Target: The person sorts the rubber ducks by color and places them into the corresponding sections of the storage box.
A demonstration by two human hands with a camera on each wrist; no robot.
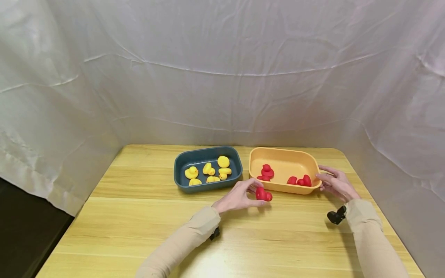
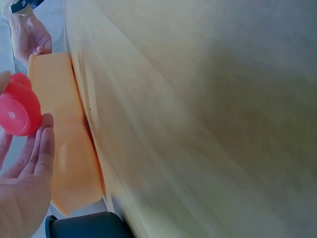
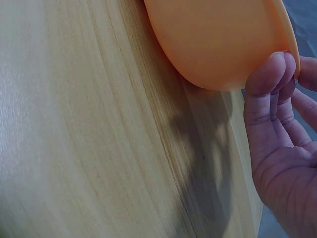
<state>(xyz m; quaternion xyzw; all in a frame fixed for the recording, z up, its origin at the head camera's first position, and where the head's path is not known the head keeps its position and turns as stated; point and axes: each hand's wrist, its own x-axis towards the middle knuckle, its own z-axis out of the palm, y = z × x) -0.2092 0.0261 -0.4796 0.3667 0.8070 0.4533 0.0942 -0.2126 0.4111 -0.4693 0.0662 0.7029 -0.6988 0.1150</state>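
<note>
My left hand [image 1: 240, 197] holds a red rubber duck [image 1: 261, 194] between thumb and fingers, just in front of an orange bin [image 1: 290, 169]. The left wrist view shows the round, flat underside of that red duck [image 2: 20, 111]. At the bin's right end, my right hand [image 1: 338, 185] grips the rim. Close up in the right wrist view, the fingers [image 3: 270, 74] pinch the orange wall near its corner. Several red ducks lie inside the orange bin, mostly along its near side, partly hidden by the wall.
A dark blue bin [image 1: 236, 154] stands left of the orange one, with several yellow ducks [image 1: 191, 172] in it. Both bins sit near the far edge of a wooden table [image 1: 139, 216]. White cloth [image 1: 222, 96] hangs behind and at both sides.
</note>
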